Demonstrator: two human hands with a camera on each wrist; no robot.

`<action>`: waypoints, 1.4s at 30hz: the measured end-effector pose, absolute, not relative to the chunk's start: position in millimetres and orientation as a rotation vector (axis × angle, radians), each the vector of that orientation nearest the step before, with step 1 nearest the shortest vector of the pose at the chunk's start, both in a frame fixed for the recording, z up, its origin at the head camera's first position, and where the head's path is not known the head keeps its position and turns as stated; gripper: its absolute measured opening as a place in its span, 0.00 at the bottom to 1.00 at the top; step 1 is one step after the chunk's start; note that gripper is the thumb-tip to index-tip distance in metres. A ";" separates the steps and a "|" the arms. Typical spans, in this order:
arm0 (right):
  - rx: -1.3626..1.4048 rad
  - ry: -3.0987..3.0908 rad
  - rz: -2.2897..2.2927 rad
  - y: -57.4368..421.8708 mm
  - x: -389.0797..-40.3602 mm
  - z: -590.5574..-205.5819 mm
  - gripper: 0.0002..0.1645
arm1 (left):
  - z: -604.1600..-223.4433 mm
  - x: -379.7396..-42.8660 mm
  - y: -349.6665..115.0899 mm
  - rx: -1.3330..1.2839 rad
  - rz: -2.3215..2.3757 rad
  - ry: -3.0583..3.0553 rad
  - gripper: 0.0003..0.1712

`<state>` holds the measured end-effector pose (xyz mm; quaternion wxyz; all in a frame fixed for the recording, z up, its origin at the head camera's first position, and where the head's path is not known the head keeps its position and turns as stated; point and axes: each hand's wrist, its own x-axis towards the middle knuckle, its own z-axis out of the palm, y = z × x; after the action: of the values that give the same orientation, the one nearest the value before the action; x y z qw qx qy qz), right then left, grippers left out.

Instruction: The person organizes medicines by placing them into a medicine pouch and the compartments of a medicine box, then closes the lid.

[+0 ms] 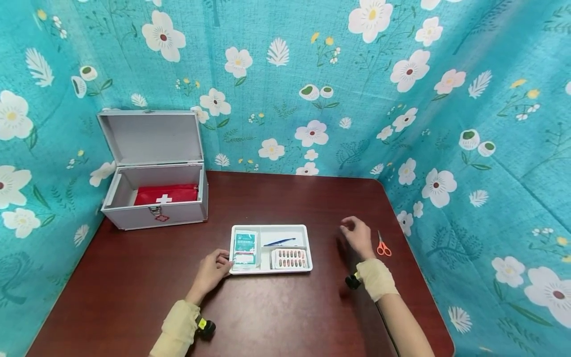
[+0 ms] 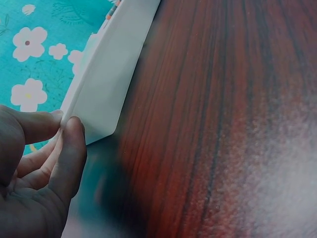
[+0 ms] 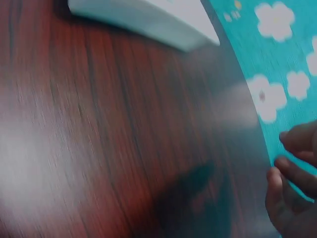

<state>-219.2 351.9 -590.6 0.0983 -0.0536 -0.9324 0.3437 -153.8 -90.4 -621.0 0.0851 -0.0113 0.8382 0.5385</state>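
A white compartment tray (image 1: 264, 272) lies on the table in the head view. My left hand (image 1: 212, 271) is at its left side; in the left wrist view the thumb and fingers (image 2: 73, 148) pinch its rim near a corner. The tray holds a teal-and-white packet (image 1: 245, 248), a slim blue tool (image 1: 279, 242), perhaps tweezers, and a blister pack of capsules (image 1: 290, 259). My right hand (image 1: 358, 237) hovers over the table right of the tray, fingers loosely bent, holding nothing. Orange-handled scissors (image 1: 383, 247) lie just right of it.
At the back left stands a grey metal first-aid box (image 1: 178, 214) with its lid (image 1: 151, 138) raised. A red pouch (image 1: 182, 192) with a white cross lies inside. Flowered teal cloth (image 1: 285, 89) hangs behind and beside the dark wooden table (image 1: 276, 317).
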 end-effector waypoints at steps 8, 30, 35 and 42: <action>-0.660 -2.777 0.857 419.5 -197.2 -597.5 0.21 | -622.9 -152.7 -89.2 -0.047 1.595 2.500 0.16; -0.936 -2.894 0.841 463.3 -173.0 -620.4 0.16 | -622.9 -148.4 -87.2 -0.044 1.599 2.527 0.16; -0.929 -2.822 0.897 458.2 -170.7 -618.7 0.17 | -622.5 -147.6 -86.9 -0.053 1.613 2.515 0.16; -0.599 -2.803 0.997 435.3 -180.6 -609.6 0.15 | -623.3 -148.7 -87.0 -0.064 1.632 2.490 0.16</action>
<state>-180.6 435.3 -609.6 0.0533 -0.1972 -0.9223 0.3280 -148.7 -87.0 -623.3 0.0816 -0.0215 0.8334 0.5462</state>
